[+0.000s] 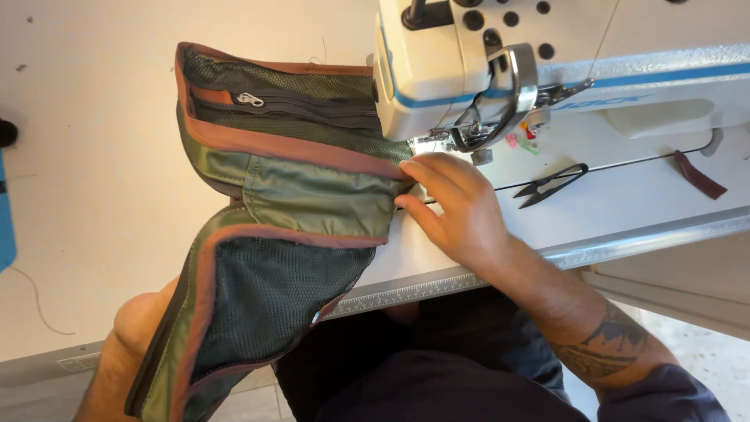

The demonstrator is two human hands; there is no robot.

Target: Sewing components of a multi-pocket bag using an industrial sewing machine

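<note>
R hand [461, 211] is pressing flat, fingers [426, 173] spread, on olive bag panel [312, 195] right by sewing machine [484, 70] needle. L hand is hidden under panel, grip can't tell. Best keeping brown binding [297, 147] edge straight, fingertips clear of needle.

- The head camera is looking steeply down from above the person's lap, facing the near edge of the table [437, 285].
- It is sitting close, taking in the sewing machine [469, 70] at the top edge.
</note>
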